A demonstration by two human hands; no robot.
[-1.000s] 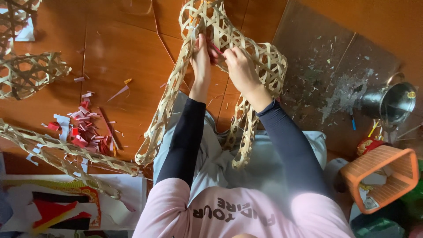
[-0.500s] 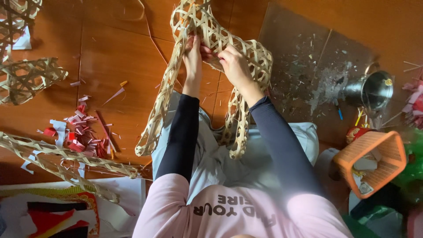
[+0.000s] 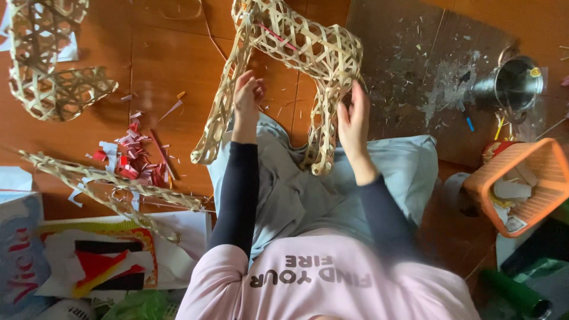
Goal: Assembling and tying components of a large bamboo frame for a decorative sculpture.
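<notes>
Bare floor lies open at upper centre-left; red paper scraps (image 3: pixel 133 163) and the orange basket (image 3: pixel 524 184) crowd the sides.
</notes>
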